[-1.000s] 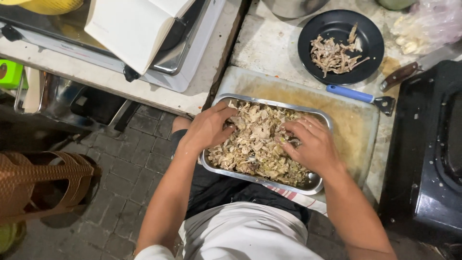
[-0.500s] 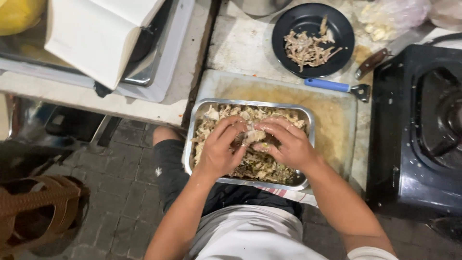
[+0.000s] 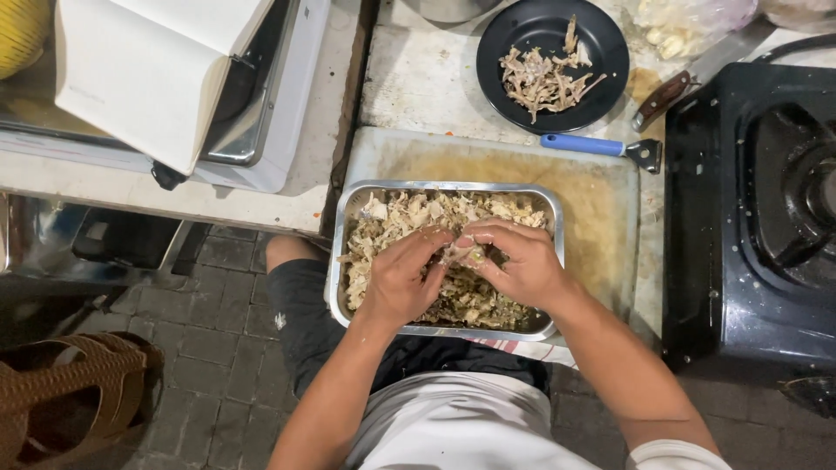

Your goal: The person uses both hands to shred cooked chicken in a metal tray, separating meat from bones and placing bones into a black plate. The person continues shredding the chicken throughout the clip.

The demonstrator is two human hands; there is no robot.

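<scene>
While my left hand (image 3: 402, 283) and right hand (image 3: 514, 261) were spread apart a second ago, I am now bringing them together. Both are pinching one meat scrap (image 3: 459, 253) above the steel tray (image 3: 444, 188) of shredded chicken (image 3: 409, 213).

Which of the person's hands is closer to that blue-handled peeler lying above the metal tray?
The right hand. It works in the tray below and left of the blue-handled peeler; the left hand sits farther left.

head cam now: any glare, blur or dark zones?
Head view: sharp on both hands, left hand and right hand, over the metal tray; glare patches on the black stove; brick floor at lower left falls into shadow; no obvious motion blur.
</scene>
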